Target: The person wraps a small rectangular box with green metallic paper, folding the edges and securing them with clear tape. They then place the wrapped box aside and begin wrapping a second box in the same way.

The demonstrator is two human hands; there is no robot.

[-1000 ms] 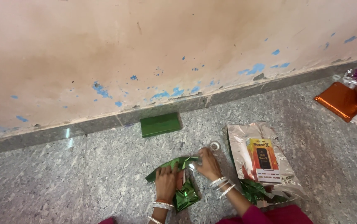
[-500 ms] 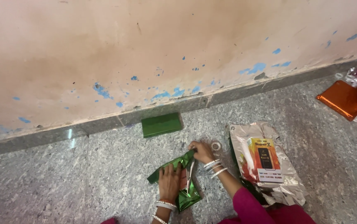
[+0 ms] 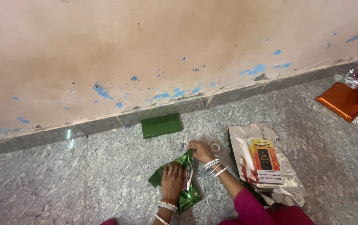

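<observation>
Green foil wrapping (image 3: 187, 196) is lying on the stone floor (image 3: 62, 183) just in front of the person, folded around a small flat item that is showing only as a reddish sliver. The left hand (image 3: 172, 182) is pressing flat on it, fingers spread, pinning it down. The right hand (image 3: 200, 151) is pinching the upper corner of the foil and pulling it over. The sheet is looking thin, light, crinkly and slick, likely springing back unless creased, so edges and corners are the places to grip. Further right, a tape roll (image 3: 216, 147) is sitting beside a yellow box (image 3: 264, 160) on silver foil (image 3: 245, 137). What the green foil is wrapping is staying hidden, and the forearms are being cut off below.
</observation>
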